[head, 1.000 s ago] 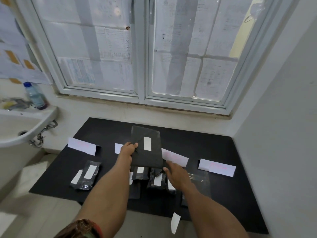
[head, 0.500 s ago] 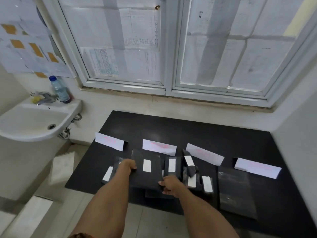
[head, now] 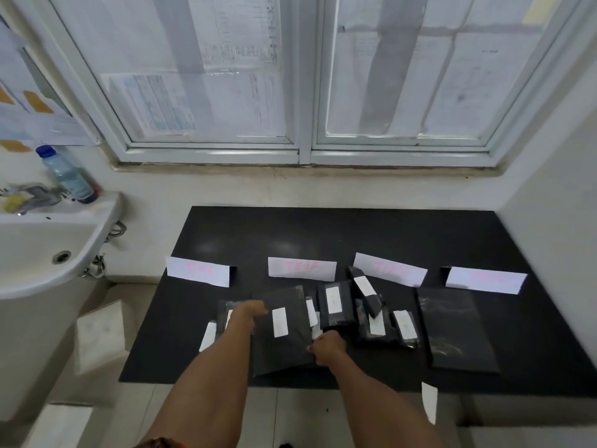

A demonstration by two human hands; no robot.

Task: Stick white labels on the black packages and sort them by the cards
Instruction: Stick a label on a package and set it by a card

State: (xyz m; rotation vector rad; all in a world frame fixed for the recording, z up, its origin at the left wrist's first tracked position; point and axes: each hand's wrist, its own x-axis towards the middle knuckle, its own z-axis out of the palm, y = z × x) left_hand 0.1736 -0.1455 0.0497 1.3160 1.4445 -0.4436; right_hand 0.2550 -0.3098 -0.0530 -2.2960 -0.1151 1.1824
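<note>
Here, my left hand [head: 255, 313] grips left edge of big black package [head: 284, 354], fingers curled over it; my right hand [head: 326, 345] pinches right edge, lower down. Package lies on black table [head: 355, 234] between both hands, white label [head: 279, 322] up, long axis running away from me toward second card [head: 302, 268] just beyond. Left hand nearer that card. Likely next: let go, or nudge it forward. Smaller labelled packages [head: 336, 305] crowd right side; unlabelled package [head: 455, 331] sits before fourth card [head: 486, 279], well right of both hands.
</note>
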